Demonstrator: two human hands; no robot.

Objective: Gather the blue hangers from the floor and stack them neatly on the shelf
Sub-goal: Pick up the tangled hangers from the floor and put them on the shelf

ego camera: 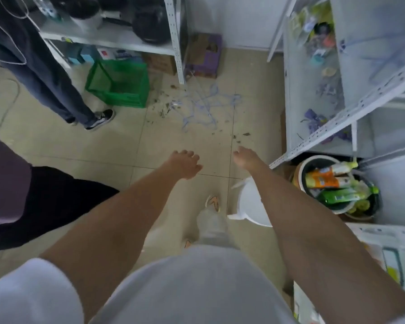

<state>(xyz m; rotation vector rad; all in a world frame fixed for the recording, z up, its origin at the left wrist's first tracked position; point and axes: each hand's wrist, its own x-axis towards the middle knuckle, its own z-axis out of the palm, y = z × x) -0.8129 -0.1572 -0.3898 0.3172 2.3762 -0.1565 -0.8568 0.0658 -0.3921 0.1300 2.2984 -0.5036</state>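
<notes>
The person's two bare arms reach forward and down over the tiled floor. The left hand hangs with its fingers loosely spread and holds nothing; the right hand also holds nothing, its fingers relaxed and pointing down (their exact spread is hard to read from this angle). Both hands are short of the blue hangers, on the near side of them and well apart from them.

The hangers lie in a tangled heap on the floor, with bits of dark debris scattered around them. Just right of the hangers stands a white metal shelf holding small packets and purple items. Nearer than the hangers and to their right, under the right forearm, sits a white stool, and beyond it a round bin filled with bottles. Left of the hangers rests a green basket. Farther left stands another person's leg in dark trousers with a black shoe. Beyond the hangers, against the wall, is a purple box, beside a second shelf unit.
</notes>
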